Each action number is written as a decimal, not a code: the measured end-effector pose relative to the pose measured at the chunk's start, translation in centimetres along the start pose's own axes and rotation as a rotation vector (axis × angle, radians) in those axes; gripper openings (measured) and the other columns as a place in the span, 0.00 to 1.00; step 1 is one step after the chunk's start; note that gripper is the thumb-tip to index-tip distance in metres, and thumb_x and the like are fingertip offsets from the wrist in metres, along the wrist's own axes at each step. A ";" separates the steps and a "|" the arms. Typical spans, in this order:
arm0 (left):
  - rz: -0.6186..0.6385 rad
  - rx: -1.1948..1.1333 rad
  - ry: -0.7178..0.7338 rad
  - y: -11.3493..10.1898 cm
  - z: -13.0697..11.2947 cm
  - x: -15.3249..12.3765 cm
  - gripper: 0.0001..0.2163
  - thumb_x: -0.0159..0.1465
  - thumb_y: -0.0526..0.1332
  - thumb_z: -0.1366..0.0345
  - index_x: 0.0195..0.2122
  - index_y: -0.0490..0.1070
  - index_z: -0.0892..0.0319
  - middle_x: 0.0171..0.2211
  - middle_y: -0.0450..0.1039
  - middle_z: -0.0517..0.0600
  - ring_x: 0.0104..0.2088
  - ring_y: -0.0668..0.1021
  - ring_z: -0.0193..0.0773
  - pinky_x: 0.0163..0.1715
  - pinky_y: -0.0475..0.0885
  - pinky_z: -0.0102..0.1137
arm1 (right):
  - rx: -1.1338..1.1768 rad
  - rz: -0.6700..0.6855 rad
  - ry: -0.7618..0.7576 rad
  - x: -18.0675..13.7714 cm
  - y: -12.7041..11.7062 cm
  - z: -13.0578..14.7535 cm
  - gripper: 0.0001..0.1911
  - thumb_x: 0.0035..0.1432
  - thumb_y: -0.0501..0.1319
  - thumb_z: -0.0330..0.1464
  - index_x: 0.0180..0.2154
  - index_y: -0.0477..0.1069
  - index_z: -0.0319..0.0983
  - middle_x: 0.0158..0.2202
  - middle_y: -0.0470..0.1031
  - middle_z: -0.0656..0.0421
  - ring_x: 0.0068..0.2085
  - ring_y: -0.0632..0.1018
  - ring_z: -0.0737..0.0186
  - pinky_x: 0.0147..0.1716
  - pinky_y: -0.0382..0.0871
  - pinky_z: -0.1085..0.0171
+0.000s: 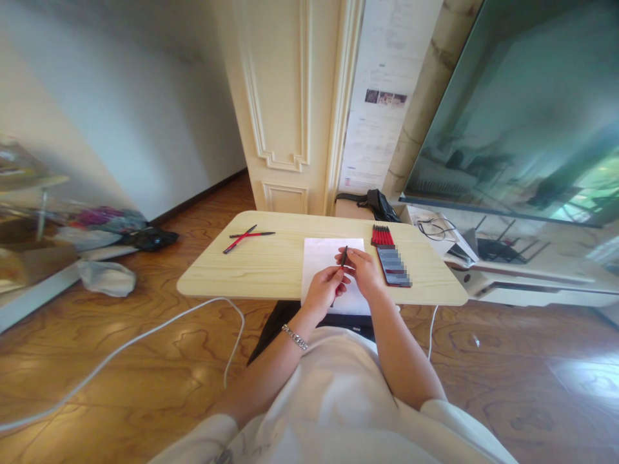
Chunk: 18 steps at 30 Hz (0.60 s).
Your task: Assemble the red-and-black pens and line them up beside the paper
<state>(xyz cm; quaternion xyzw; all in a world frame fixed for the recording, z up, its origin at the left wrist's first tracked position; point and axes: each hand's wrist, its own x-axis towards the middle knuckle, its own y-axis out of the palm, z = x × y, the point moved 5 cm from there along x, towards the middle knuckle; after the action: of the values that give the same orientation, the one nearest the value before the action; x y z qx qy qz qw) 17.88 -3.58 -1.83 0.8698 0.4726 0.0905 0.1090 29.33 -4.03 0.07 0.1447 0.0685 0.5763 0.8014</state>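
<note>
Over a sheet of white paper [314,252], both hands meet around one slim black-and-red pen [343,257]. My left hand [325,289] is closed on its lower part, and its fingers hide much of the barrel. At the upper, black end, my right hand [363,267] has its fingers closed about the pen. Two more red-and-black pens [240,241] lie crossed on the left side of the pale wooden table [213,274]. To the right of my hands, several similar pens [382,234] lie side by side in a row.
A phone [393,265] with a blurred screen lies just below the row of pens. White cables [159,330] run down from the table to the floor. Behind the table is a black bag [380,205]; a large dark screen [522,109] stands at right. Plastic bags [107,277] lie at left.
</note>
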 end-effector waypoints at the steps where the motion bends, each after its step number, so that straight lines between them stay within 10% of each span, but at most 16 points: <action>1: 0.000 0.001 0.004 0.0 0.0 0.0 0.15 0.58 0.63 0.52 0.33 0.71 0.62 0.26 0.73 0.51 0.20 0.69 0.29 0.18 0.59 0.26 | -0.015 -0.007 -0.007 0.0 0.0 0.1 0.19 0.49 0.66 0.45 0.36 0.74 0.38 0.33 0.76 0.56 0.33 0.76 0.63 0.33 0.69 0.65; 18: 0.031 -0.058 -0.028 -0.1 0.4 -0.2 0.16 0.58 0.63 0.57 0.44 0.71 0.59 0.24 0.69 0.47 0.19 0.69 0.29 0.17 0.56 0.25 | -0.052 -0.063 -0.051 0.9 -1.1 1.6 0.17 0.48 0.66 0.43 0.38 0.74 0.40 0.35 0.78 0.56 0.35 0.77 0.62 0.31 0.66 0.67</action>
<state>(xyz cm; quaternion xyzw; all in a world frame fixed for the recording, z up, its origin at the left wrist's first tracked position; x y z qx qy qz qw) 17.76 -3.76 -2.30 0.8747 0.4546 0.0936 0.1395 31.03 -3.76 1.32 0.1365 0.0376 0.5483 0.8242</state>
